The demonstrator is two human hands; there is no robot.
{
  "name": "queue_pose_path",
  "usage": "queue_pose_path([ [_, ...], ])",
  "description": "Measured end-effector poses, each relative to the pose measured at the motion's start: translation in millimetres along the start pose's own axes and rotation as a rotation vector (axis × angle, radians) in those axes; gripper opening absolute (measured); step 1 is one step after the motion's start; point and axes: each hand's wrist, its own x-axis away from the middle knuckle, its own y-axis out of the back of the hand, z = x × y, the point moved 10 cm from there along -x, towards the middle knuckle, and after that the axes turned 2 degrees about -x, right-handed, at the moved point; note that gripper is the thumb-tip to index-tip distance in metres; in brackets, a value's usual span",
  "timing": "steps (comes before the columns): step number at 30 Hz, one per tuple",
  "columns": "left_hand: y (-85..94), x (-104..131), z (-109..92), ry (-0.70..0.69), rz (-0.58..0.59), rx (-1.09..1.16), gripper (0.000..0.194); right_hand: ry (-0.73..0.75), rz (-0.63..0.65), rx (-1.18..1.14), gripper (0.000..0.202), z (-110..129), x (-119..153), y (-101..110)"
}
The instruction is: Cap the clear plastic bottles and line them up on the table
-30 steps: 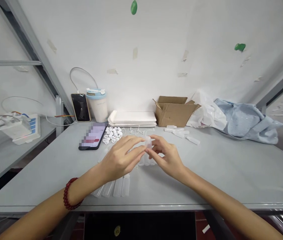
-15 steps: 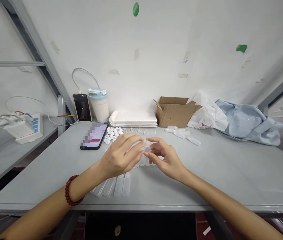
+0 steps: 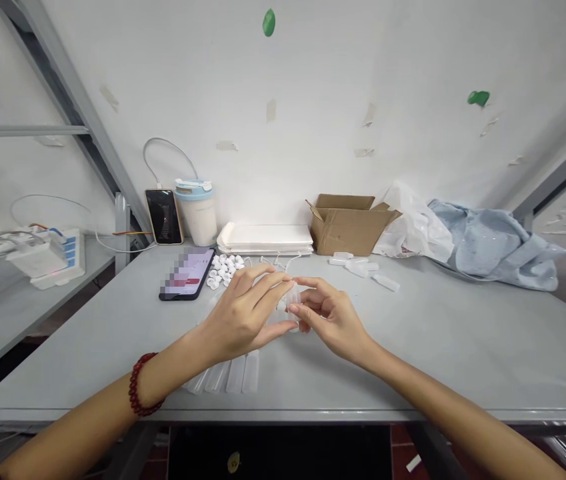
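Observation:
My right hand [image 3: 330, 317] grips a small translucent plastic tube [image 3: 293, 299] between thumb and fingers, above the middle of the grey table. My left hand [image 3: 250, 310] arches over it from the left, its fingers apart and its fingertips at the tube's top; whether it also holds something small is hard to see. Several flat translucent tubes [image 3: 235, 373] lie side by side near the front edge, partly under my left wrist. White caps [image 3: 223, 269] are heaped behind my left hand. Thin white strings [image 3: 290, 259] lie behind both hands.
A phone [image 3: 187, 273] lies at the left. Behind it stand another phone [image 3: 164, 217] and a cup [image 3: 197, 213]. White trays [image 3: 265, 239], a cardboard box [image 3: 353, 227], a plastic bag [image 3: 413, 223] and blue cloth [image 3: 503, 247] line the back. More tubes [image 3: 363, 268] lie before the box.
My left thumb has moved down and away from the fingers, opening a wider gap. The tube between my hands now shows more clearly. My right hand has barely moved.

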Motion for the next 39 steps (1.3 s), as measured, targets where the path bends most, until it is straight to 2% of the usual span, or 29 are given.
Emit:
queue_pose_path([
  [6,0.8,-4.9,5.1,0.049,0.02,0.144,0.038,-0.114,0.0,-0.119,0.037,-9.4,-0.2,-0.7],
  [9,-0.7,-3.5,5.6,0.073,0.095,0.229,0.034,-0.166,0.11,-0.115,0.035,-10.0,-1.6,-5.7],
  [13,-3.6,13.4,-3.7,0.111,0.277,0.363,0.037,-0.208,0.281,0.013,0.03,-12.4,-2.9,-7.9],
  [15,-4.6,26.2,-9.9,0.141,0.367,0.426,0.038,-0.199,0.271,0.095,0.031,-12.6,-5.9,-0.5],
  [18,-10.5,44.3,-18.5,0.179,0.51,0.51,0.038,-0.191,0.171,0.161,0.029,-11.5,-11.0,15.8],
  [22,-22.4,56.2,-21.4,0.211,0.647,0.547,0.035,-0.175,0.084,0.206,0.026,-7.4,-14.4,29.8],
  [31,-37.0,56.3,-14.7,0.177,0.671,0.435,0.031,-0.124,0.02,0.296,0.027,-5.6,-18.3,43.3],
  [36,-33.3,49.9,-12.0,0.162,0.674,0.431,0.032,-0.098,-0.004,0.357,0.027,-5.1,-21.9,53.2],
  [39,-28.0,40.6,4.7,0.196,0.608,0.414,0.026,-0.066,0.001,0.503,0.026,-6.5,-26.3,62.7],
])
